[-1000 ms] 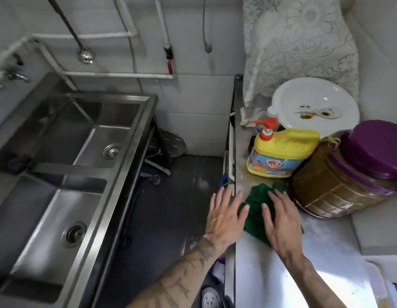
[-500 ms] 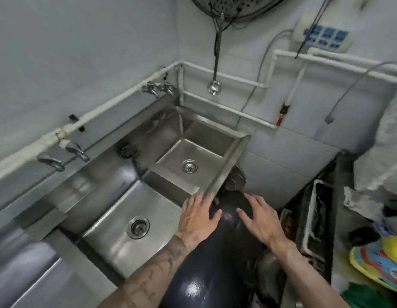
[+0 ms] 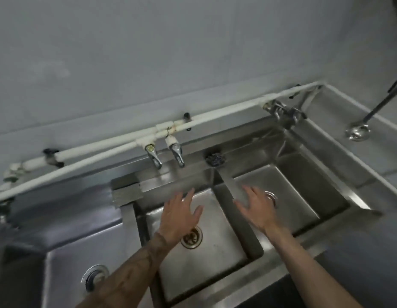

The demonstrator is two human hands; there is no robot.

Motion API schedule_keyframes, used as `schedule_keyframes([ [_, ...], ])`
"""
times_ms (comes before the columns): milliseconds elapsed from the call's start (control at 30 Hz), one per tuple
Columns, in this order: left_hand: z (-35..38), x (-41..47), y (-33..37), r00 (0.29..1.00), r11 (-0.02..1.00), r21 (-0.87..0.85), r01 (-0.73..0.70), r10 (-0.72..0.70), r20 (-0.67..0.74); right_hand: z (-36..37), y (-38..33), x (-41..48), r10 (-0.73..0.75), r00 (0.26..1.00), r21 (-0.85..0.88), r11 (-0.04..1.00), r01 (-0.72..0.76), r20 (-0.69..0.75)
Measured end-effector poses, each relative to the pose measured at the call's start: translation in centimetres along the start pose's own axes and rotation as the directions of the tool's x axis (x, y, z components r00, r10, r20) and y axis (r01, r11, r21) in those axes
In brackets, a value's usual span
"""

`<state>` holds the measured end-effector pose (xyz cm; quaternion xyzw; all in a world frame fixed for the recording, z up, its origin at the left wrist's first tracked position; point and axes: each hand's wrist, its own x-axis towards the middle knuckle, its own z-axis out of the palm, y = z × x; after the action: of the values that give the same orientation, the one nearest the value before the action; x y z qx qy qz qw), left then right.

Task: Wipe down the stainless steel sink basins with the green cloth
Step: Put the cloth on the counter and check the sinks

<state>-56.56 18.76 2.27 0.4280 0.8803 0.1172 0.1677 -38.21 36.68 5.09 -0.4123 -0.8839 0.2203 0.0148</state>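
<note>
Below both hands lies the sink, and neither holds anything: my left hand (image 3: 179, 215) hovers with fingers spread flat over the middle stainless steel basin (image 3: 215, 270), the brass-ringed round drain (image 3: 191, 237) just beside its heel. My right hand (image 3: 257, 210) is likewise splayed and empty over the right stainless steel basin (image 3: 304, 190). The green cloth is nowhere in this view, so I cannot say where it lies. The chief risk, as I judge it, is starting the wipe bare-handed, or groping off-frame for the cloth and clipping something unseen. Between the two hands runs the raised steel divider (image 3: 224, 181); a sweep from one basin to the other would knock knuckles on its edge unless I lift over it. Beyond the left hand the two short metal taps (image 3: 177, 152) overhang the back wall, and a dark round scrubber (image 3: 215, 158) sits on the ledge beyond and between the hands. A long forward stroke could strike the taps or drag the scrubber in. The hanging steel ladle (image 3: 357, 131) is well apart, far right of the right hand. Room is good down into either basin floor and back toward me as far as the front rim (image 3: 293, 256); a third basin (image 3: 59, 274) lies left of the left hand.
</note>
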Motion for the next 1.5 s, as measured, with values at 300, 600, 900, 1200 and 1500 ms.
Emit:
schedule_keyframes([
  [300,-0.6,4.3,-9.2,0.933,0.935,-0.067,0.349,-0.353,-0.072,5.7,-0.7,15.6,-0.221,0.962,0.056,0.975,0.215,0.162],
  [600,3.1,8.4,-20.1,0.870,0.871,0.032,0.491,-0.487,-0.080,11.0,0.7,27.7,-0.194,0.969,0.006,0.981,0.195,0.156],
  [900,5.2,8.7,-23.1,0.883,0.883,0.090,0.460,-0.445,-0.148,15.0,1.3,29.6,-0.347,0.936,-0.172,0.920,0.353,0.064],
  [1200,3.3,7.3,-20.7,0.925,0.939,0.047,0.340,-0.325,-0.196,13.9,-1.9,23.9,-0.296,0.953,-0.041,0.954,0.298,0.062],
  [1500,-0.2,3.9,-14.6,0.960,0.995,-0.059,0.081,-0.094,-0.264,9.5,-5.1,10.7,-0.159,0.987,0.139,0.977,0.162,-0.029],
])
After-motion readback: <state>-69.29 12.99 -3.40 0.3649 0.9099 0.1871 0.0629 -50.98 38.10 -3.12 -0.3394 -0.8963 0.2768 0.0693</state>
